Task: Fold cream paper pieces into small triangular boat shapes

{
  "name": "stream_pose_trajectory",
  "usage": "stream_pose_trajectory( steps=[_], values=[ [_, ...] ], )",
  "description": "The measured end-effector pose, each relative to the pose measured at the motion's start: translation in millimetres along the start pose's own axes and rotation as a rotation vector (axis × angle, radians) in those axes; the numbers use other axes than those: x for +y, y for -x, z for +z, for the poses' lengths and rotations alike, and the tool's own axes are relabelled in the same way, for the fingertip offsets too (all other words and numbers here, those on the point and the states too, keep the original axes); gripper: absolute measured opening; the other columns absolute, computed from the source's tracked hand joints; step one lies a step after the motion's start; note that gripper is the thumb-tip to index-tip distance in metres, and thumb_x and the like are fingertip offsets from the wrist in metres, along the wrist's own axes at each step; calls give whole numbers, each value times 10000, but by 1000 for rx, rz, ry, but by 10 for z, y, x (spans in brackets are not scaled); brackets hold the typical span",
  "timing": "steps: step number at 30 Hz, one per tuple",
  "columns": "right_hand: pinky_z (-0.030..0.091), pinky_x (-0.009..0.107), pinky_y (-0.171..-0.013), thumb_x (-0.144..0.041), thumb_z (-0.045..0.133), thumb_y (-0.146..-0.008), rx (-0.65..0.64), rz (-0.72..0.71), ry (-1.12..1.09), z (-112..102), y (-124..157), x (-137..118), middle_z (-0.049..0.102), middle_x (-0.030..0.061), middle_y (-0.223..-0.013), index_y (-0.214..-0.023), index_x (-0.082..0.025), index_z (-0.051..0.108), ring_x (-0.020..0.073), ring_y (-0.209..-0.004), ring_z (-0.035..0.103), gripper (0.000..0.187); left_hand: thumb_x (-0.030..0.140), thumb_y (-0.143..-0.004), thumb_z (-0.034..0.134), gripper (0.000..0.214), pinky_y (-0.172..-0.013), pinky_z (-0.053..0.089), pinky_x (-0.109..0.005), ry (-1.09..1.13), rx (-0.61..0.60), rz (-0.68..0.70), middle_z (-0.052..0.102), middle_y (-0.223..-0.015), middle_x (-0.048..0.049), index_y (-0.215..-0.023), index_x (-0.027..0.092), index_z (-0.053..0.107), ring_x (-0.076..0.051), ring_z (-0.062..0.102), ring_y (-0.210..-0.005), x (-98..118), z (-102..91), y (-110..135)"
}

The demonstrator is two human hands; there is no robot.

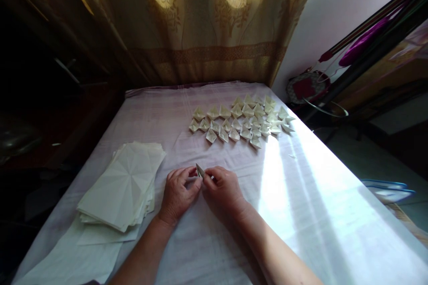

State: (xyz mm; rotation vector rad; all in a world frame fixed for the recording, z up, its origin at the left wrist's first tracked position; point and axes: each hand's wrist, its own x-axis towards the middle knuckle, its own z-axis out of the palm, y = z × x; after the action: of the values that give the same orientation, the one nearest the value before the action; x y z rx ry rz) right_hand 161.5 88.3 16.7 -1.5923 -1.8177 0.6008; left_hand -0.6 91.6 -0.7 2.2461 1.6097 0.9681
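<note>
A small folded paper piece (199, 171) with a pointed tip is pinched between my two hands, above the near middle of the cloth-covered table. My left hand (179, 191) has its thumb and fingertips closed at the left side of the piece. From the right, my right hand (223, 186) grips it between thumb and curled fingers, which hide part of it. Beyond my hands, several folded paper boats (224, 112) stand in rough rows. Left of my left hand lies a stack of creased paper sheets (129, 178).
Loose white paper (76, 254) lies under and in front of the stack. A patterned curtain (214, 22) hangs behind the table (160, 120). Past the right edge are a bag (302, 88), a dark slanting bar (364, 49) and a blue-edged item (388, 190). Sunlight streaks the cloth.
</note>
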Motion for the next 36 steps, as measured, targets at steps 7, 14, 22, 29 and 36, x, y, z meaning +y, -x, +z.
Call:
stream_pose_trajectory(
  steps=[7, 14, 22, 29, 36],
  values=[
    [445, 222, -671, -212, 583, -849, -22, 17, -11, -13, 9, 9, 760, 24, -826, -866, -236, 762, 153, -723, 675, 182, 294, -869, 594, 238, -891, 538, -400, 76, -58, -3, 771, -975, -46, -1068, 230, 707, -223, 705, -903, -10, -28, -8],
    [376, 223, -603, -232, 564, -866, -93, 69, -2, -51, -12, -25, 751, 27, -739, -775, -223, 762, 145, -660, 655, 217, 272, -872, 584, 234, -895, 531, -398, 97, -94, -1, 779, -935, -30, -1062, 231, 715, -212, 707, -869, -21, -39, -26],
    [334, 225, -581, -235, 561, -856, -86, 64, 27, 6, 10, -24, 725, 23, -672, -700, -215, 736, 130, -602, 603, 236, 213, -829, 535, 203, -844, 515, -386, -7, -60, -78, 766, -860, -30, -909, 223, 722, -221, 694, -815, 63, 4, -12],
    [317, 224, -584, -233, 543, -854, -92, 54, 16, 47, 16, -17, 721, 26, -670, -683, -210, 719, 125, -602, 598, 246, 196, -857, 509, 195, -822, 442, -357, -248, -228, -197, 740, -761, -31, -776, 213, 685, -226, 687, -791, 216, -81, -50],
    [297, 232, -584, -220, 546, -845, -104, 54, 49, 59, 17, -16, 715, 21, -668, -660, -210, 695, 125, -608, 593, 237, 271, -907, 507, 250, -769, 400, -330, -297, -270, -195, 711, -686, -29, -708, 213, 647, -212, 674, -737, 235, -108, -58]
  ],
)
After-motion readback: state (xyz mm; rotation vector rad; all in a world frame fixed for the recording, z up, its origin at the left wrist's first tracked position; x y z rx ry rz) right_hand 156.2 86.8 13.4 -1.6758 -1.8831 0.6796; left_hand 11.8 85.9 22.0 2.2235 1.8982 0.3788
